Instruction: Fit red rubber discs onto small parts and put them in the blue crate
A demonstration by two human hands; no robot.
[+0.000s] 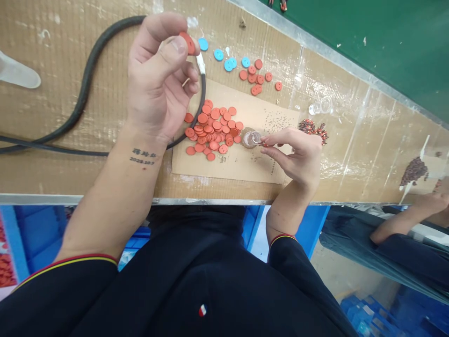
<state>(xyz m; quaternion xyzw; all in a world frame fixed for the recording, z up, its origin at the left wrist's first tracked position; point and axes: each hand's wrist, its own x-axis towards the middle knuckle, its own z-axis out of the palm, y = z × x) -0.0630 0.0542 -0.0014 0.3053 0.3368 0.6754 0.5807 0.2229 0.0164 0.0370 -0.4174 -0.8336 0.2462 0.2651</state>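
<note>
Raised over the table at upper left, my left hand (pixel 159 79) pinches a red button-like disc (pixel 187 43) between thumb and fingers. My right hand (pixel 298 152) is closed in a pinch on something small and thin whose kind I cannot make out. Its fingertips are beside a small clear round container (pixel 251 138), which has some pale contents. Left of that container a heap of red discs (pixel 213 128) lies on a cardboard sheet (pixel 242 166). Tiny dark bits (pixel 277 119) are scattered on the sheet beyond my right hand.
A thick black cable (pixel 91 70) curves across the left, passing the heap. Several blue discs (pixel 218 55) and a looser red group (pixel 258 78) lie farther back. Short orange-and-black wires (pixel 313 129) are piled behind my right hand. Another person's hand (pixel 433 202) is at far right near a brown pile (pixel 414 171).
</note>
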